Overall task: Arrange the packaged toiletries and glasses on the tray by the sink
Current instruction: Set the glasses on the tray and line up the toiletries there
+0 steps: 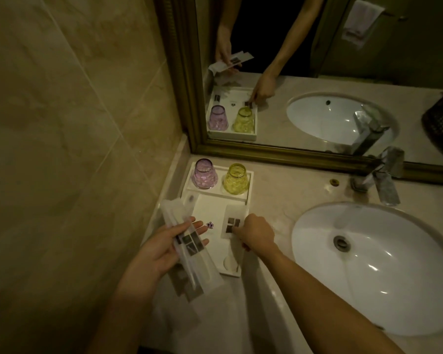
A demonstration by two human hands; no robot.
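Head view: a white rectangular tray [250, 192] sits on the beige marble counter [287, 190] in the far-left corner, between the tiled wall and the white oval sink [368, 267]. At the far end of the tray, 2 upturned tumblers stand side by side in their own raised section: a purple patterned glass [204, 174] on the left and a yellow patterned glass [235, 179] on the right, close together but not touching.

On the tray's flat middle part lies a small white square packet with dark grey squares printed on it [234, 222], just right of a small purple crown emblem [210, 225]. The right hand [256, 232] rests over the packet's near-right edge, fingers curled, thumb and forefinger tips pressed down on it in a pinch.

The left hand [164, 247] hovers over the tray's left side, palm up and fingers loosely spread, with 2 or more long translucent white sleeves bearing the same grey squares [187, 254] lying across the palm; the thumb's hold on them cannot be made out.

A chrome tap [384, 180] stands at the far side of the sink. The gold-framed mirror [266, 149] behind the counter reflects the tray, both glasses and both arms.
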